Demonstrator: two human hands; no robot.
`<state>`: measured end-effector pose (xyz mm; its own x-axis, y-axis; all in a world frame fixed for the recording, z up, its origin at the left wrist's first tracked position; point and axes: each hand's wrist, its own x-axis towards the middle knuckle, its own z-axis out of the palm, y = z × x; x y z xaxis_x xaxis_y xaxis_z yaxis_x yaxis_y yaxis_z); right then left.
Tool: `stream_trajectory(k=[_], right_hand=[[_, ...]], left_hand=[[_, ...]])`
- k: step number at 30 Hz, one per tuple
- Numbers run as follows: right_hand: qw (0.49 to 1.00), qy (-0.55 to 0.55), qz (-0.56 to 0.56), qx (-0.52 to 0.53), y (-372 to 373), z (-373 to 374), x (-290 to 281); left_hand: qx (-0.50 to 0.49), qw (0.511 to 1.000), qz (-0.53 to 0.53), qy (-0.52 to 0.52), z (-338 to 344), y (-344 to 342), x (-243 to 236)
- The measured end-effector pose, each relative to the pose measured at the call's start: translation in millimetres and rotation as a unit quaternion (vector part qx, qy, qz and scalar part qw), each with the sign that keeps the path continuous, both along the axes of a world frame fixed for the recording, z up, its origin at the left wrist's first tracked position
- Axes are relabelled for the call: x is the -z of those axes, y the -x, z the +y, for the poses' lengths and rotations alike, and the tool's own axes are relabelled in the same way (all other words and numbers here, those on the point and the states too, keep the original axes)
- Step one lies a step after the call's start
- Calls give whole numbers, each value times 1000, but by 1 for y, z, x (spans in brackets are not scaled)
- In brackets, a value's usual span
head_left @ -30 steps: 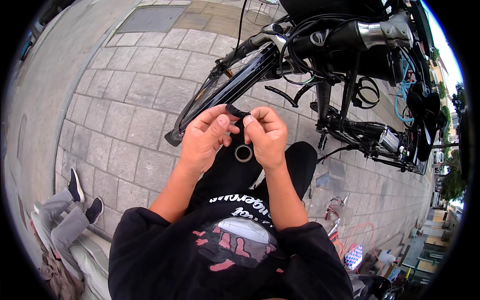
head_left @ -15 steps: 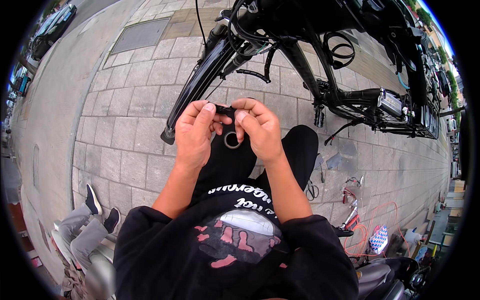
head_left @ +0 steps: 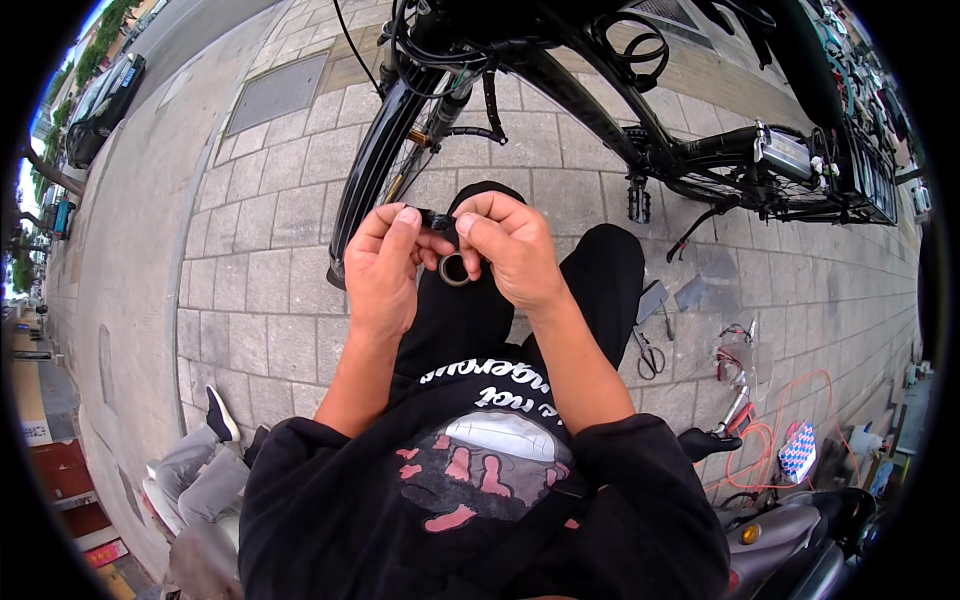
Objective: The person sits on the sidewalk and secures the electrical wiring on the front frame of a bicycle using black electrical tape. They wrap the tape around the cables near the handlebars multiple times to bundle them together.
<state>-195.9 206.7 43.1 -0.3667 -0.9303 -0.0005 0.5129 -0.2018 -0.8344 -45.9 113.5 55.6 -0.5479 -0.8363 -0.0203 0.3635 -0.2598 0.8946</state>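
A small black piece (head_left: 436, 218) is stretched between the fingertips of both hands, above my knee. My left hand (head_left: 382, 270) pinches one end between thumb and forefinger, its other fingers curled. Pinching the opposite end is my right hand (head_left: 512, 252), with its lower fingers bent beside a dark ring with a pale rim (head_left: 453, 283). That ring looks like a tape roll and sits just below the black piece, in front of my black trouser leg (head_left: 465, 320). How the ring is held or joined to the piece is hidden by the fingers.
Ahead stands a black bicycle (head_left: 590, 100), its front wheel (head_left: 375, 160) just beyond my left hand. Scissors (head_left: 651, 361), a red-handled tool (head_left: 735, 372) and an orange hose (head_left: 765, 445) lie on the paving at right. A seated person's grey-trousered legs (head_left: 190, 475) are at lower left.
The view has shifted, so the bicycle's frame and the tools on the ground appear in different places. Both hands keep their pinch on the black piece, with the ring slightly higher in view.
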Motion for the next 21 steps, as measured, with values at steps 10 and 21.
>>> stream_trajectory(k=[10,21], right_hand=[[996,5,-92,13,-9,-7,10],[984,-115,110,80,5,-4,-4]], left_hand=[[-71,994,-39,79,0,7,9],[-144,967,-57,203,-31,-10,0]])
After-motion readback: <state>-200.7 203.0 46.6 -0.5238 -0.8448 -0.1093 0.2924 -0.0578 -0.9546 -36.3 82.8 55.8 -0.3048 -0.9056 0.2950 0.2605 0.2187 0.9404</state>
